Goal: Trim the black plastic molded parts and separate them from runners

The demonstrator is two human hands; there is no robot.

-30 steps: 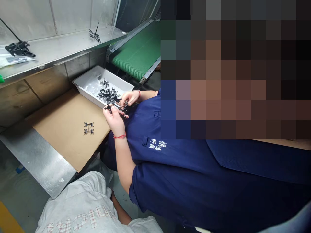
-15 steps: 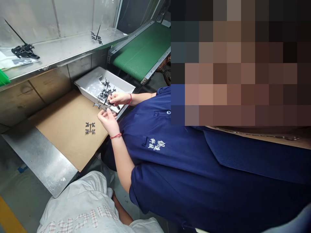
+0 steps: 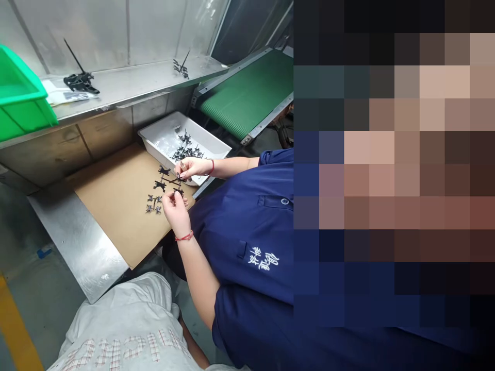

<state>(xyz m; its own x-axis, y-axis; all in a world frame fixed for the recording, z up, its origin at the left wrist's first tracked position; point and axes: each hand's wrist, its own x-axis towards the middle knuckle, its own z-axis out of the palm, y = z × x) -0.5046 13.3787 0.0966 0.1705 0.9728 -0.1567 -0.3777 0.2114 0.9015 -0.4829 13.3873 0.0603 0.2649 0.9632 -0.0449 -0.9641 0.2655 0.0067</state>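
Note:
Neither of my hands is in view; only my white shirt (image 3: 116,324) and part of a bare arm (image 3: 193,337) show at the bottom. Beside me, a co-worker in a navy shirt holds a branched black plastic part (image 3: 159,185) over a brown board. The co-worker's one hand (image 3: 176,211) grips its near side, the other hand (image 3: 189,167) a dark slim thing against it, too small to name. A similar black part (image 3: 153,204) lies on the brown board (image 3: 104,201).
A white tray (image 3: 152,146) with several black parts stands behind the co-worker's hands. A green conveyor belt (image 3: 240,95) runs at the back. The metal shelf (image 3: 135,85) bears a green bin (image 3: 23,98) and black parts on upright stems (image 3: 81,82). A metal plate (image 3: 77,247) edges the board.
My view has shifted, so the scene sits further right and more of the green bin shows. The co-worker's held part has come forward from the tray, nearer the part on the board.

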